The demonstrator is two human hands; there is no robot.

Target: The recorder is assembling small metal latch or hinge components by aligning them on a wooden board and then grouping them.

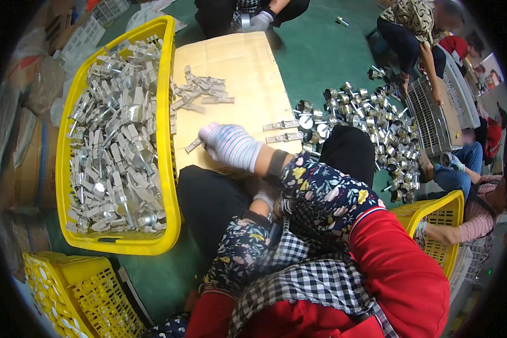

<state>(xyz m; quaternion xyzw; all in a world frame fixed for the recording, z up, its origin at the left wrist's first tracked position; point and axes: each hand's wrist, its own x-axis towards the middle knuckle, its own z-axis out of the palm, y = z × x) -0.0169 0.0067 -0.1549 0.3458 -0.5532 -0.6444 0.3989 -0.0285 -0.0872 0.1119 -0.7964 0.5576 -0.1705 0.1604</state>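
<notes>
Dull metal parts [115,141]; glossy plastic crate [166,112]

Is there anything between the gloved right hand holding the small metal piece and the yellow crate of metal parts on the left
Nothing visible. The right hand holds a small metal piece over the cardboard sheet; only bare cardboard lies between it and the yellow crate.

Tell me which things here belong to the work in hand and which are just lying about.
In the work:
right hand holding a small grey metal piece
cardboard sheet
yellow crate of grey metal pieces
loose metal pieces

Lying about:
shiny round fittings
grey plastic crate
lower yellow basket
</notes>
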